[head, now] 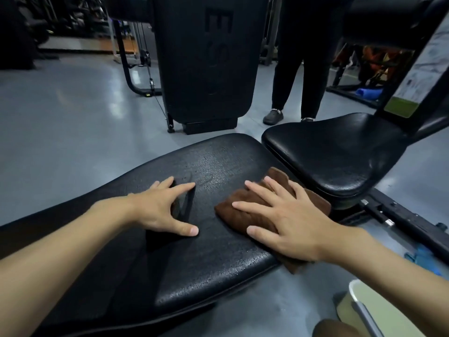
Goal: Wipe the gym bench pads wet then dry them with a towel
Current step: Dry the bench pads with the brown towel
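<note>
Pail, nearest, low right: a pale pail stands on the floor beside the bench, within my reach. I judge it is the rinse water, but its contents are not visible.
Right grip: my right grip lies flat on the cloth, fingers straight and spread apart. It presses and clasps nothing, since a flat palm spreads the load for wiping.
Cloth: the folded brown cloth sits under that palm on the right edge of the back pad, with one corner hanging over the side. I cannot tell whether it is wet.
Left grip: my left grip is splayed, with the fingertips and thumb planted on the pad and the palm arched. It holds nothing and, by my judgement, serves as a brace while I lean over.
Back pad: the long black back pad carries both grips. Its far half shows a beaded sheen that I read as moisture.
Stage: judged to be the wet pass or early drying on this pad.
Seat pad: the black seat pad is just beyond the cloth, apart from it. It is glossy and neither grip touches it.
Floor: grey floor, with a blue item by the bench frame that I cannot identify.
Beyond: a black machine shroud stands past the pads, with a person in dark trousers to its right.
</note>
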A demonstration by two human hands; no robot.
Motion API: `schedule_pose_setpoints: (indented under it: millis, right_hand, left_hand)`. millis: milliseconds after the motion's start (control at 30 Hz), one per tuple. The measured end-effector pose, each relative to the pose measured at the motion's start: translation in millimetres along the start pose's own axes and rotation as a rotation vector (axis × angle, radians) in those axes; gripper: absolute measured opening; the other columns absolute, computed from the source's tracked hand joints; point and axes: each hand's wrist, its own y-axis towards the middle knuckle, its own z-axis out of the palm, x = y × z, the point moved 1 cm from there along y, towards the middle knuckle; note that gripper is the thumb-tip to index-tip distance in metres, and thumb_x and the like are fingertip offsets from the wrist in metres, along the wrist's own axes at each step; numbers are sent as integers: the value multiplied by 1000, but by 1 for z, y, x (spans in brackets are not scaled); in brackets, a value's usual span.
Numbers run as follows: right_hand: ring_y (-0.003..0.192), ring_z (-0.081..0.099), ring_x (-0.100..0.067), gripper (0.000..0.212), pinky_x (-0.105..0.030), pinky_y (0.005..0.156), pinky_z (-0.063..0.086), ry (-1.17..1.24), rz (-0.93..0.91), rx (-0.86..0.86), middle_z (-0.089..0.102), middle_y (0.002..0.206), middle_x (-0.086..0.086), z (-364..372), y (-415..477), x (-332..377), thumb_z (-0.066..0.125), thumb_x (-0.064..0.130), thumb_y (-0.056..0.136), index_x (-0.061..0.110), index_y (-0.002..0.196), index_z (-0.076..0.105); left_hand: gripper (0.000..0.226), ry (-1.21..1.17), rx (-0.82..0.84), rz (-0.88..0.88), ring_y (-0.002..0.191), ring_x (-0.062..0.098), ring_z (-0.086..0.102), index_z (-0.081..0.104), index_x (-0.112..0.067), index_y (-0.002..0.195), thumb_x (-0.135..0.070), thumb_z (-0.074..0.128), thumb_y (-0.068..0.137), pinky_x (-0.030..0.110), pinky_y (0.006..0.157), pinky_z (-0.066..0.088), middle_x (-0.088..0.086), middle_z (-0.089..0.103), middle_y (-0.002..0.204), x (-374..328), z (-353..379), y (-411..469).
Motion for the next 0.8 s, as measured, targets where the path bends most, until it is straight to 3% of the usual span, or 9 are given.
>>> schedule_pose_setpoints:
  millis: [67,200,267,467,633,800]
  right_hand:
    - [153,-4,-19,69,-58,119,-1,55,48,16,3,165,18,1,23,-4,7,77,79,61,146,16]
    - [152,5,-23,53,-60,118,2,61,146,-91,17,163,8,4,98,-13,28,65,95,51,146,28]
    - [150,11,-27,53,-63,117,5,56,200,-113,22,161,3,4,147,-20,29,61,96,47,146,31]
    - [137,34,-36,53,-59,110,18,92,295,-68,39,149,-5,-8,254,-39,32,59,92,39,140,43]
    - [139,31,-35,53,-58,111,19,77,271,-93,37,151,-7,-3,251,-36,32,55,92,37,141,42]
    - [144,23,-30,51,-56,115,17,69,168,-119,32,155,-5,4,182,-19,32,52,93,39,142,38]
  left_hand:
    - [138,16,26,10,150,28,-13,-8,-64,143,-103,48,23,64,116,14,-6,-19,163,4,1,1]
    - [139,26,17,28,149,28,-16,-12,-65,141,-104,43,20,66,115,14,-7,-21,162,7,4,7]
    - [136,27,13,35,149,27,-17,-13,-66,140,-104,44,22,66,115,14,-8,-22,161,11,6,10]
    - [122,54,32,22,148,31,-18,-13,-63,142,-85,67,52,63,116,14,-5,-26,161,12,5,23]
    - [121,34,9,18,148,33,-17,-9,-61,144,-80,70,55,60,118,13,-3,-23,162,14,4,25]
    - [123,-7,12,12,148,35,-18,-6,-56,148,-77,70,54,52,120,4,1,-21,163,11,0,22]
